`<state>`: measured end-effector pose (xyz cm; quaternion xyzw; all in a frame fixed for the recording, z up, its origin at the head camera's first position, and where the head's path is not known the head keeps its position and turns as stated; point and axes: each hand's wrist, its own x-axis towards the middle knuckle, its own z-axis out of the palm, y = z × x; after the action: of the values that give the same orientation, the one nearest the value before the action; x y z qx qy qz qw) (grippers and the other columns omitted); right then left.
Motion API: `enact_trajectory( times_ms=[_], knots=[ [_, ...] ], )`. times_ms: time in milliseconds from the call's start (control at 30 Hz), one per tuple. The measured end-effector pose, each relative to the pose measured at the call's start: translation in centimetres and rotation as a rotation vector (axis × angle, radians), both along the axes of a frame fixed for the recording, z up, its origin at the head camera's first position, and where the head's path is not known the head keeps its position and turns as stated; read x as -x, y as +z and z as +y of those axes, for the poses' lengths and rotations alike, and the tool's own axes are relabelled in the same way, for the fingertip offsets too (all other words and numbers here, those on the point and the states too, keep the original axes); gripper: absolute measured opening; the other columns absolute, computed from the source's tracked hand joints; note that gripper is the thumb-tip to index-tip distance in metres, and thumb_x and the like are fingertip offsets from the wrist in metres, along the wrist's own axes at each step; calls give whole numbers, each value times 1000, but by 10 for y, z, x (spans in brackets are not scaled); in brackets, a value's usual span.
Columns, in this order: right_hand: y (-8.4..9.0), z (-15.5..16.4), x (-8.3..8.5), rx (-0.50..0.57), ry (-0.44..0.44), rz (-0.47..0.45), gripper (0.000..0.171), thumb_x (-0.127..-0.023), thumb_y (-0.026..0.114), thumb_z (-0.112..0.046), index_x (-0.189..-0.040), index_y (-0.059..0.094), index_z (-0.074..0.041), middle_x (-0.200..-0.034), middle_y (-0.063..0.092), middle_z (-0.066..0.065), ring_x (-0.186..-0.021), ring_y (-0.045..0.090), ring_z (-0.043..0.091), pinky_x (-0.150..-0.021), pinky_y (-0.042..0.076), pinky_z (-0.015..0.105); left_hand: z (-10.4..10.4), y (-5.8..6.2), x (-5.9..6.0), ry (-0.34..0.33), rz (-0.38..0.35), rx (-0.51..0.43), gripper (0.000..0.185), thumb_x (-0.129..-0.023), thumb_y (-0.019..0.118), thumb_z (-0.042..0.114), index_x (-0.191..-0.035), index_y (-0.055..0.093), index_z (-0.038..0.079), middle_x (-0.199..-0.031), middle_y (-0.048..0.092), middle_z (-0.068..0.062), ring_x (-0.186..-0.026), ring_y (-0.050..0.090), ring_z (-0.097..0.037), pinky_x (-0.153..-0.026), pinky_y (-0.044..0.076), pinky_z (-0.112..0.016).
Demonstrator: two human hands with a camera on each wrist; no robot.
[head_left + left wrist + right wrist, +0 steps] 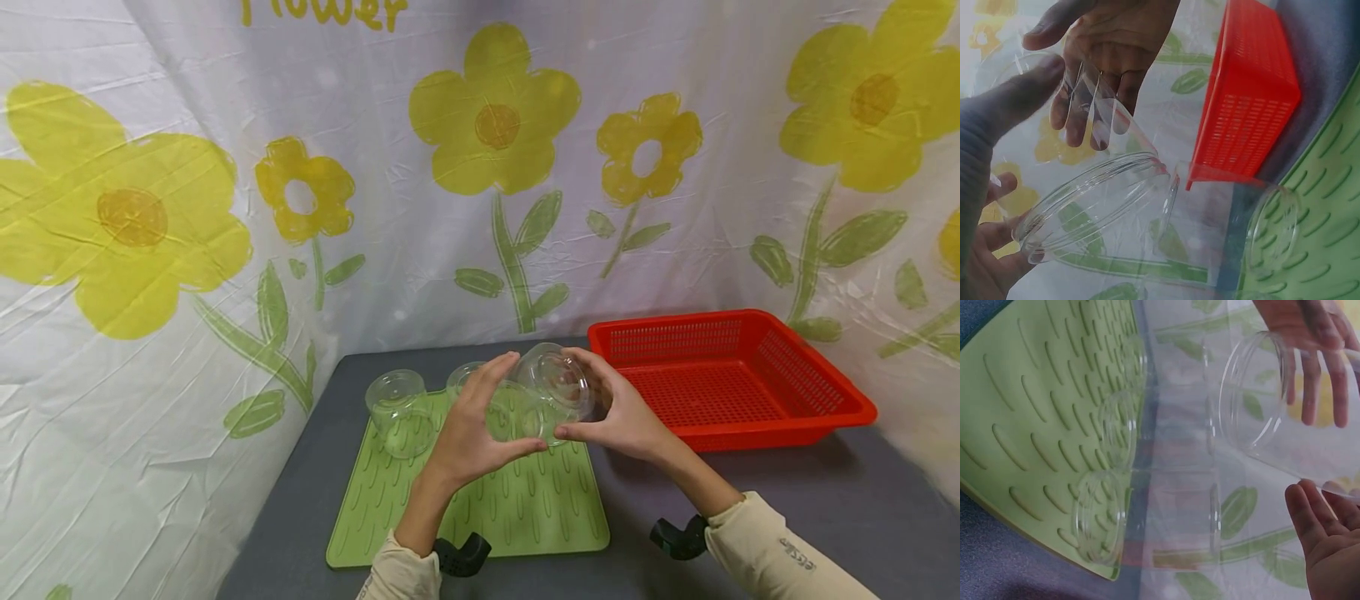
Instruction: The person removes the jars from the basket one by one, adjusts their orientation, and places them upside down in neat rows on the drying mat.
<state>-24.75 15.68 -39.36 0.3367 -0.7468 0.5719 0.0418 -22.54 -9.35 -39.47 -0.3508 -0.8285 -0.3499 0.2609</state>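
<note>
A: Start with the big things. What surrounds the work?

B: A white crinkled cloth backdrop printed with yellow flowers (495,117) hangs behind and to both sides of a grey table top (840,500). It walls the table in, which is probably why it sits so close.

A: And on the table?

B: A red perforated plastic basket (731,375) sits at the right rear with nothing visible inside, its open top within the right arm's reach. Left of it lies a light green ribbed silicone mat (525,508); the ridges look meant to keep rims off the flat so they drain.

A: What stands on the mat?

B: Clear plastic cups. One upturned clear cup (400,412) stands mouth down at the mat's far left, and the right wrist view shows at least two more cups there.

A: And the hands?

B: Both are on one clear round plastic jar (551,392), raised above the mat's far edge and tilted on its side. The left hand (468,433) curls thumb and fingers round its near side; the right hand (622,412) wraps it from the basket side, fingers across the base. Two hands likely steady so slick and light a thing.
</note>
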Motion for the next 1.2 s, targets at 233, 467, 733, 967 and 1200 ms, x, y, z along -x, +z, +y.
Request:
enact_trajectory(
  times_ms=[233,467,733,967,1200],
  knots=[
    [-1,0,0,-16,-4,16,96,-78,89,-13,-157,35,-17,-155,48,9,-135,55,31,-106,47,22,1,0,-1,21,7,20,104,-72,95,30,-157,38,14,-157,47,-5,-143,48,-25,-114,46,-49],
    [0,-3,-3,-26,-10,12,107,-77,90,-14,-162,25,-20,-164,35,11,-145,45,32,-117,35,60,1,-6,-3,14,-51,-47,104,-73,94,29,-158,35,17,-158,46,-7,-146,45,-25,-116,43,-52],
    [-1,-6,-5,17,14,3,108,-77,90,-12,-162,24,-24,-164,35,8,-142,48,10,-111,36,12,1,-12,-5,-40,-109,-185,106,-73,94,19,-159,33,17,-158,44,-9,-145,46,-30,-117,42,-49],
    [-4,-11,-4,70,65,12,104,-78,89,-8,-161,27,-21,-157,43,9,-136,51,4,-110,42,18,1,-18,-6,-72,-147,-238,106,-75,92,14,-160,30,19,-160,41,-11,-145,45,-36,-116,42,-53],
    [-8,-15,-3,84,83,27,97,-79,86,-4,-158,32,-17,-155,47,11,-132,54,8,-108,45,20,0,-23,-8,-95,-187,-251,104,-78,90,15,-161,27,22,-163,37,-9,-149,41,-32,-117,41,-53]
  ],
)
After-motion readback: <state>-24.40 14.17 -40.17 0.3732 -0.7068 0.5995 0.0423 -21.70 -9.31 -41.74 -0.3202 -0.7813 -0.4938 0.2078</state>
